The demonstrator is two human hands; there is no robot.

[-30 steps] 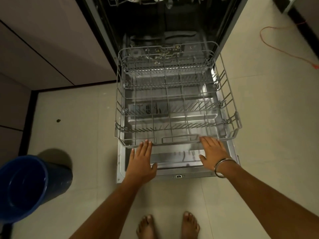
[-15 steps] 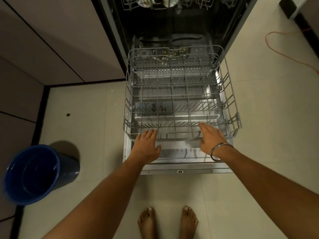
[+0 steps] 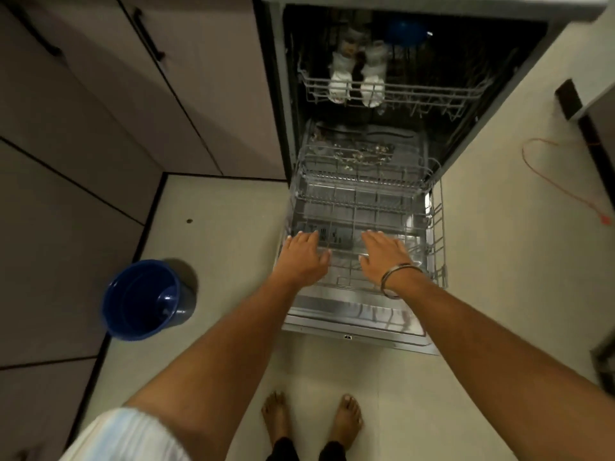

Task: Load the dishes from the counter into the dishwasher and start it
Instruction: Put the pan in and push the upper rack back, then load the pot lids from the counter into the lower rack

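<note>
The dishwasher stands open with its door [image 3: 359,327] folded down flat in front of me. The empty grey wire lower rack [image 3: 366,191] sits partly over the door, partly inside the tub. My left hand [image 3: 304,254] and my right hand [image 3: 386,254], which wears a metal bangle, lie flat with straight fingers over the rack's front part. The upper rack [image 3: 399,91] inside holds two white cups [image 3: 356,78] and a blue bowl [image 3: 406,31] further back.
A blue bucket [image 3: 146,299] stands on the pale tiled floor left of the door. Cabinet fronts [image 3: 100,94] line the left side. An orange cord [image 3: 562,181] lies on the floor at the right. My bare feet [image 3: 311,417] are just before the door's edge.
Both hands have moved forward with the lower rack, which has slid further into the tub. The view has tilted up, so the upper rack with cups now shows.
</note>
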